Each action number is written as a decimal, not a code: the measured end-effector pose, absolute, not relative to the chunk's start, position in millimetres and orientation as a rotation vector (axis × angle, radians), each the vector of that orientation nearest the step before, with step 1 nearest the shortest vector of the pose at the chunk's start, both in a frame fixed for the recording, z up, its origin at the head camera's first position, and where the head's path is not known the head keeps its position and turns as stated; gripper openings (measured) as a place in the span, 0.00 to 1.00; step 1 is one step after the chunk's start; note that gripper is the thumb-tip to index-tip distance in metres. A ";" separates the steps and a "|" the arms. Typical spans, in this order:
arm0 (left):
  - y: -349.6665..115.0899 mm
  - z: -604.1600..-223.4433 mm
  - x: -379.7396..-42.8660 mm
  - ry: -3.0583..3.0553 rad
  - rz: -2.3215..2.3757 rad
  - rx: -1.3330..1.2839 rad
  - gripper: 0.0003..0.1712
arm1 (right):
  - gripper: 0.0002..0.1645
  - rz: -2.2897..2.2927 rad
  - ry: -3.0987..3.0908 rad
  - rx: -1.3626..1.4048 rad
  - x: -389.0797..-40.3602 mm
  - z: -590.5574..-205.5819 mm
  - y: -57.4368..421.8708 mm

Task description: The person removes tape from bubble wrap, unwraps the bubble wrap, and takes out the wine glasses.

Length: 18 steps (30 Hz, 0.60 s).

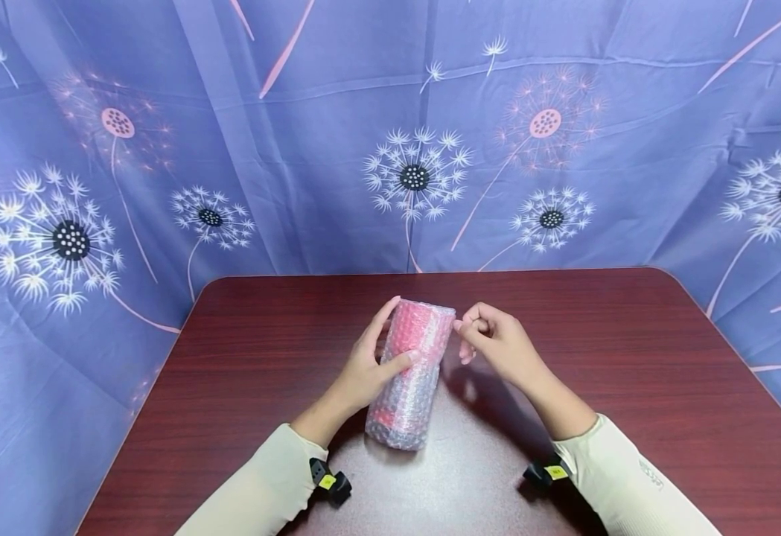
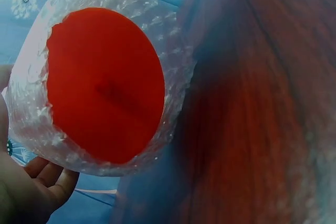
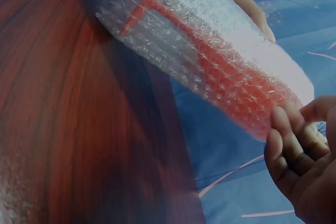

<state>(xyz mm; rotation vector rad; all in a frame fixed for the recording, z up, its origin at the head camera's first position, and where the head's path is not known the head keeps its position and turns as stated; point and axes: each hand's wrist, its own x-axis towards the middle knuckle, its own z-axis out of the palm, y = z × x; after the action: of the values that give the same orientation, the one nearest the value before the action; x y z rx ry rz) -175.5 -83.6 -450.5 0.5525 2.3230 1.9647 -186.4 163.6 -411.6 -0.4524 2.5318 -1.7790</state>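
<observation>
A tall, roughly cylindrical bundle in clear bubble wrap (image 1: 409, 383) is held tilted above the table. Pink-red parts show through the wrap, and in the left wrist view its end reveals a flat red disc (image 2: 107, 85). What is inside cannot be told. My left hand (image 1: 366, 365) grips the bundle from the left, thumb across its front and fingers behind. At the upper right edge is my right hand (image 1: 500, 342), its fingers curled and its thumb tip at the wrap. In the right wrist view its fingertips (image 3: 281, 119) meet the wrap's edge, seemingly pinching it.
The dark red wood-grain table (image 1: 229, 387) has rounded far corners. Behind it and at both sides hangs a blue cloth (image 1: 323, 149) with dandelion prints. A small black device with a yellow label (image 1: 330, 482) sits at the left wrist, another (image 1: 551, 472) at the right.
</observation>
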 end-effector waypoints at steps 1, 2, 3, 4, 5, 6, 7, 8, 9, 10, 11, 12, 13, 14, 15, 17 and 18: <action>-83.4 -450.3 -175.2 2.327 1.963 0.553 0.51 | 0.11 -1.784 2.514 -0.451 -186.6 -411.7 163.7; -83.2 -450.0 -175.0 2.338 1.957 0.554 0.51 | 0.11 -1.790 2.493 -0.456 -187.2 -412.2 163.9; -83.1 -449.7 -175.0 2.352 1.949 0.555 0.51 | 0.11 -1.798 2.470 -0.462 -187.7 -412.7 164.1; -83.0 -449.7 -175.1 2.368 1.940 0.558 0.52 | 0.12 -1.801 2.452 -0.466 -188.1 -413.1 164.4; -83.1 -449.7 -175.1 2.380 1.933 0.560 0.52 | 0.13 -1.798 2.443 -0.469 -188.5 -413.5 164.5; -83.2 -449.8 -175.2 2.387 1.929 0.564 0.52 | 0.14 -1.794 2.439 -0.471 -189.0 -413.9 164.9; -83.3 -449.7 -175.2 2.391 1.926 0.569 0.52 | 0.15 -1.787 2.438 -0.475 -189.5 -414.5 165.2; -83.4 -449.7 -175.5 2.396 1.923 0.572 0.52 | 0.15 -1.786 2.433 -0.479 -190.1 -415.0 165.4; -83.5 -449.6 -175.6 2.396 1.921 0.575 0.52 | 0.16 -1.780 2.430 -0.479 -190.4 -415.3 165.7; -83.7 -449.7 -175.6 2.395 1.920 0.577 0.51 | 0.16 -1.777 2.423 -0.481 -190.9 -415.6 166.0; -83.7 -449.6 -175.6 2.395 1.919 0.578 0.51 | 0.15 -1.774 2.415 -0.486 -191.3 -415.8 166.3; -83.8 -449.6 -175.6 2.396 1.916 0.582 0.51 | 0.14 -1.770 2.408 -0.489 -191.6 -415.9 166.6; -83.9 -449.4 -175.5 2.398 1.911 0.583 0.51 | 0.13 -1.768 2.398 -0.494 -191.9 -415.8 166.7; -83.9 -449.5 -175.6 2.401 1.907 0.584 0.51 | 0.12 -1.767 2.388 -0.498 -192.1 -415.7 166.8; -83.9 -449.4 -175.5 2.403 1.904 0.586 0.51 | 0.12 -1.763 2.380 -0.503 -192.6 -415.8 167.0; -84.1 -449.4 -175.4 2.405 1.905 0.592 0.51 | 0.11 -1.759 2.370 -0.508 -193.0 -415.4 167.3; -84.1 -449.4 -175.3 2.405 1.907 0.594 0.51 | 0.11 -1.754 2.372 -0.507 -193.3 -415.4 167.5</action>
<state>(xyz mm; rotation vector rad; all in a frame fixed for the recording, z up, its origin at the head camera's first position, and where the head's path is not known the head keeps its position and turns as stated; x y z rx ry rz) -175.3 -84.1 -449.4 0.5945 2.4046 1.9068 -193.3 167.5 -415.4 -0.5069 2.3716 -1.7540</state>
